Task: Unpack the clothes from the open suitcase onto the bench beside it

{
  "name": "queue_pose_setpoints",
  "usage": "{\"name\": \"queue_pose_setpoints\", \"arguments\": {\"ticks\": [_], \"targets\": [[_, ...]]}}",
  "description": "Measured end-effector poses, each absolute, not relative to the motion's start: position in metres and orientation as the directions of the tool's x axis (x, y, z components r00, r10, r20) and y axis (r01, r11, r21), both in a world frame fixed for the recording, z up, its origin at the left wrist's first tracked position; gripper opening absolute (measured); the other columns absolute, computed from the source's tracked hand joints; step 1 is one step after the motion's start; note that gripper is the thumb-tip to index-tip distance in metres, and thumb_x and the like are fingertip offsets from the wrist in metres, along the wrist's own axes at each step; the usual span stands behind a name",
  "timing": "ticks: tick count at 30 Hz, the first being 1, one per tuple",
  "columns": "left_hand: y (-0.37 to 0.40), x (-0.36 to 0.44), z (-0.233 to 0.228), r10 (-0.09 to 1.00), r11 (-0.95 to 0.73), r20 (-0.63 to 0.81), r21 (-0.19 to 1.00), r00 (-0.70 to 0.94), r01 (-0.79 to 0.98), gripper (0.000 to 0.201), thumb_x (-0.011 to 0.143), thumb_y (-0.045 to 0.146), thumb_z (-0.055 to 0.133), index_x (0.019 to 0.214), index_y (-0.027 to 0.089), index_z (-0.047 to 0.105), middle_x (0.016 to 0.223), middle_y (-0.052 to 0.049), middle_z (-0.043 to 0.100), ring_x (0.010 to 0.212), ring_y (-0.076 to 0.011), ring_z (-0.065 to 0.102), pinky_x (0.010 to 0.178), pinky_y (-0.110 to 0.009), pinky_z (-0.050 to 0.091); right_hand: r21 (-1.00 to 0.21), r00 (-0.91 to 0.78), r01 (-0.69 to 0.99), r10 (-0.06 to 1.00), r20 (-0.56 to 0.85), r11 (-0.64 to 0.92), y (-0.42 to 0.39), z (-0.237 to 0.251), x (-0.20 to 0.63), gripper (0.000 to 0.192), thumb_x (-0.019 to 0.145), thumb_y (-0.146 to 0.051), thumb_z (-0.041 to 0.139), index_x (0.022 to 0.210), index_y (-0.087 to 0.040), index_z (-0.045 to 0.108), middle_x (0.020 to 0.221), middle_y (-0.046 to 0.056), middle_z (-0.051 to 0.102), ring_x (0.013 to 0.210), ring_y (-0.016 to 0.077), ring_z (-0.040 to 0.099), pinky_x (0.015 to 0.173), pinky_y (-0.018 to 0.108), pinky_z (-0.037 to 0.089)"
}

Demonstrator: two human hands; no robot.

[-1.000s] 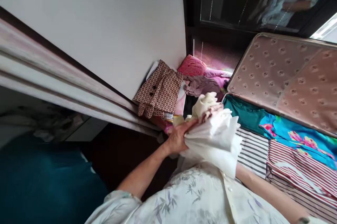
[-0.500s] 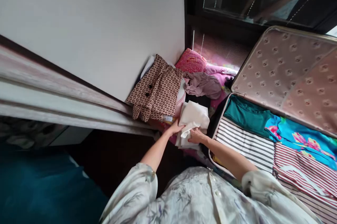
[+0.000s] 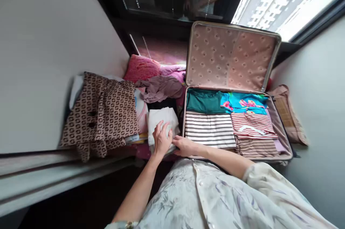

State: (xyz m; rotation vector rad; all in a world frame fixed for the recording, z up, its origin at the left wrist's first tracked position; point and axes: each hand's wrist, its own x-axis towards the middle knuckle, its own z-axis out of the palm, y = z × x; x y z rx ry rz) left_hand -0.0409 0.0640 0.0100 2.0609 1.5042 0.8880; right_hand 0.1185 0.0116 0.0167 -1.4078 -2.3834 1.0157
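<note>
A folded white cloth garment (image 3: 161, 115) lies in front of me, just left of the open suitcase (image 3: 289, 152). My left hand (image 3: 161, 141) rests on top of it with the fingers spread. At its right edge my right hand (image 3: 185, 145) has its fingers closed on the fabric, thumb side up. The two hands nearly touch. Inside the suitcase lie a folded black-and-white striped garment (image 3: 210, 130), a dark green garment (image 3: 203, 100), a blue floral garment (image 3: 246, 102), a red-striped garment (image 3: 253, 125) and a brown-striped garment (image 3: 254, 147).
A brown patterned garment (image 3: 107, 110) covers a pile on the left. Behind are a mauve crumpled garment (image 3: 161, 88) and a pink cushion (image 3: 141, 68). The suitcase lid (image 3: 231, 56) leans up by the window. A pink bag (image 3: 289, 112) stands at the right wall.
My view has swung right, bringing the whole suitcase into sight. My left hand has moved from the garment's left edge onto its top; the fold of cloth there now lies flatter.
</note>
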Motion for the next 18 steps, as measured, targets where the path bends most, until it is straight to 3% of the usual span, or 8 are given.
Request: {"name": "queue_pose_setpoints", "arguments": {"ticks": [3,5,7,9,11,12,14,18], "targets": [[0.053,-0.006,0.016,0.908,-0.4,0.244,0.748,0.341,0.53,0.032,0.093,0.023,0.055,0.122,0.019,0.069,0.134,-0.015,0.061,0.127,-0.0304,0.059,0.113,-0.049,0.048,-0.771,-0.302,0.621,0.951,-0.072,0.139,-0.028,0.033,0.191,0.037,0.086,-0.024,0.064,0.122,-0.022,0.067,0.113,0.01,0.068,0.095,0.0202,0.066,0.086,0.033,0.056],[0.04,0.022,0.011,0.89,-0.367,0.184,0.832,0.417,0.416,0.031,0.089,0.021,0.06,0.119,0.02,0.07,0.132,-0.013,0.063,0.127,-0.0291,0.06,0.114,-0.048,0.047,-0.803,-0.083,0.595,0.993,-0.079,-0.014,-0.055,0.034,0.246,0.034,0.087,-0.026,0.061,0.12,-0.02,0.068,0.11,0.01,0.069,0.088,0.0188,0.067,0.08,0.033,0.057],[0.03,0.057,0.002,0.896,-0.184,0.042,0.941,0.441,0.284,0.032,0.084,0.02,0.068,0.116,0.021,0.071,0.128,-0.013,0.065,0.123,-0.0286,0.063,0.113,-0.048,0.048,-0.802,0.151,0.569,0.982,-0.117,-0.183,-0.079,0.031,0.299,0.032,0.085,-0.03,0.057,0.112,-0.019,0.07,0.104,0.01,0.071,0.081,0.0182,0.069,0.076,0.034,0.058],[0.03,0.095,-0.007,0.896,0.176,-0.202,0.979,0.395,0.103,0.034,0.081,0.021,0.074,0.115,0.019,0.069,0.122,-0.013,0.068,0.116,-0.0272,0.067,0.11,-0.048,0.051,-0.794,0.314,0.521,0.935,-0.163,-0.313,-0.1,0.026,0.343,0.032,0.083,-0.035,0.057,0.106,-0.018,0.071,0.097,0.01,0.074,0.08,0.0197,0.071,0.079,0.036,0.059],[0.044,0.132,-0.012,0.826,0.532,-0.475,0.835,0.302,-0.14,0.032,0.082,0.023,0.077,0.112,0.018,0.067,0.117,-0.013,0.069,0.112,-0.0243,0.068,0.107,-0.044,0.053,-0.794,0.387,0.468,0.898,-0.21,-0.387,-0.118,0.024,0.373,0.036,0.081,-0.04,0.058,0.105,-0.018,0.072,0.093,0.01,0.076,0.083,0.0215,0.072,0.083,0.038,0.059],[0.055,0.149,-0.014,0.776,0.629,-0.577,0.736,0.254,-0.251,0.03,0.083,0.025,0.077,0.11,0.017,0.067,0.116,-0.014,0.069,0.113,-0.023,0.068,0.106,-0.042,0.053,-0.8,0.4,0.441,0.887,-0.23,-0.406,-0.126,0.023,0.384,0.038,0.08,-0.042,0.058,0.106,-0.018,0.072,0.092,0.009,0.077,0.084,0.0221,0.073,0.083,0.038,0.059],[0.083,0.178,-0.014,0.709,0.688,-0.685,0.622,0.164,-0.374,0.03,0.084,0.031,0.078,0.108,0.018,0.066,0.117,-0.014,0.068,0.115,-0.0214,0.067,0.104,-0.036,0.053,-0.818,0.409,0.39,0.875,-0.258,-0.423,-0.141,0.023,0.398,0.042,0.078,-0.044,0.058,0.108,-0.018,0.073,0.093,0.009,0.078,0.084,0.0224,0.074,0.083,0.037,0.059],[0.128,0.225,-0.015,0.691,0.675,-0.722,0.634,0.024,-0.378,0.033,0.086,0.039,0.077,0.109,0.02,0.064,0.114,-0.012,0.068,0.107,-0.0204,0.069,0.091,-0.031,0.058,-0.853,0.396,0.311,0.873,-0.284,-0.418,-0.165,0.022,0.411,0.042,0.078,-0.047,0.058,0.107,-0.02,0.073,0.094,0.009,0.078,0.087,0.0233,0.074,0.085,0.038,0.058]]}}
